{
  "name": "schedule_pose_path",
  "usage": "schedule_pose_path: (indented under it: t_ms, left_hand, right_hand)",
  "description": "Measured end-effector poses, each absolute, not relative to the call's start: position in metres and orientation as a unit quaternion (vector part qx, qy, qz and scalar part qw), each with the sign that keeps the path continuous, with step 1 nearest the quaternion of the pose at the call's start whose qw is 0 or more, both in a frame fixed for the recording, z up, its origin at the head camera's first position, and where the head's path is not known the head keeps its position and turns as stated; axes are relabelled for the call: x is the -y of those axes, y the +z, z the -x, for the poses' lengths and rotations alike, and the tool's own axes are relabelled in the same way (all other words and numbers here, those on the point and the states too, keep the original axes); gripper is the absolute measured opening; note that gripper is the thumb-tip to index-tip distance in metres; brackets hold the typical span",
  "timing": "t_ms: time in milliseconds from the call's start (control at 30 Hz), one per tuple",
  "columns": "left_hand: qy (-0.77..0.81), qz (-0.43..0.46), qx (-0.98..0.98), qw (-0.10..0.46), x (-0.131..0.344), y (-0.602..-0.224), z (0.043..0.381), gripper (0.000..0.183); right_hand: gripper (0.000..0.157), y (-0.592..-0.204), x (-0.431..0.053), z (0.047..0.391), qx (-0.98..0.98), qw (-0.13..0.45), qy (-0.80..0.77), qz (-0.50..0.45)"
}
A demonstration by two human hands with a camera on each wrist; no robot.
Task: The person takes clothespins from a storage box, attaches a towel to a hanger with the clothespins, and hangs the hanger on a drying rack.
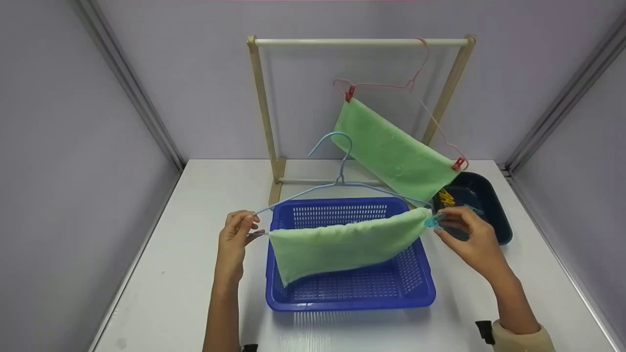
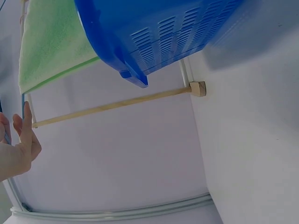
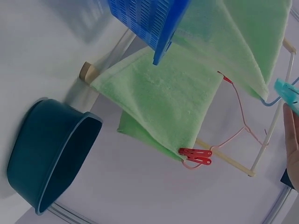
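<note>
By judgement, mid-pegging: working on green cloth [image 1: 342,247] draped over blue hanger [image 1: 341,178], above the basket [image 1: 349,307]. Pinching hanger wire beyond basket's left rim with left hand [image 1: 234,237]; pinching teal clip [image 1: 433,221] at cloth corner, near basket's right rim, with right hand [image 1: 472,234] — unable to tell if biting. Probably calls next for seating clip over cloth — keeping hanger steady.

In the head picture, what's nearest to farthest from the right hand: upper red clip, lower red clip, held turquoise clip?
1. Turquoise clip: in the right hand.
2. Lower red clip: beyond it.
3. Upper red clip: higher, to the left.
</note>
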State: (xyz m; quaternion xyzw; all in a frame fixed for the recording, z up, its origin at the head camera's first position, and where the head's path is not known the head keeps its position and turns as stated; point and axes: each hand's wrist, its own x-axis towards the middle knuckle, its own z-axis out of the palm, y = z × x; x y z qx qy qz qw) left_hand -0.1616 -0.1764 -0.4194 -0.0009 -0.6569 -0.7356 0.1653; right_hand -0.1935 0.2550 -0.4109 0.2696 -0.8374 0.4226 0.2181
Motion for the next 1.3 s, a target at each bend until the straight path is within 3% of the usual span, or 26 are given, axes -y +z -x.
schedule_pose_path:
  t_ms: [933, 1300]
  left_hand:
    - [-0.742, 0.005, 0.648, 0.170, 0.176, -0.420, 0.159, 0.018]
    - [-0.749, 0.006, 0.639, 0.177, 0.176, -0.418, 0.159, 0.017]
  right_hand:
    - [0.045, -0.418, -0.257, 0.203, 0.825, 0.252, 0.411, -0.295]
    - [0.037, -0.417, -0.255, 0.208, 0.817, 0.299, 0.404, -0.281]
